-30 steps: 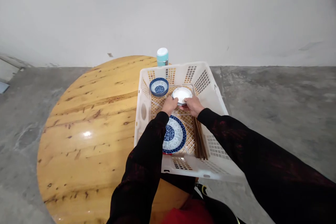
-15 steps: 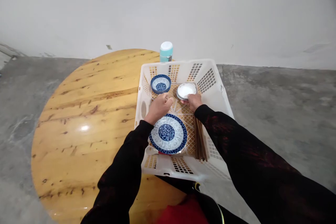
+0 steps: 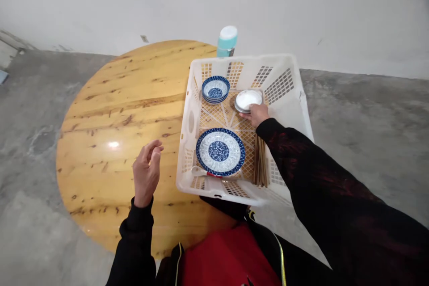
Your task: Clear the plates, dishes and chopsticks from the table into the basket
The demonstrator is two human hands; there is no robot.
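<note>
Right hand grips white bowl (no legible writing) in crate.

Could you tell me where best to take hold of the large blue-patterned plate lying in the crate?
Probably by the near rim of the plate, from above. It lies flat on the floor of the crate, so only the raised edge offers purchase. The chopsticks crowd its right side, and the left hand is free.

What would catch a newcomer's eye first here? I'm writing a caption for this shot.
A white lattice crate on the round wooden table holds a large blue-patterned plate and a stack of small blue bowls. The right hand grips white dishes at the crate's far right, while the left hand hovers open over the table.
</note>
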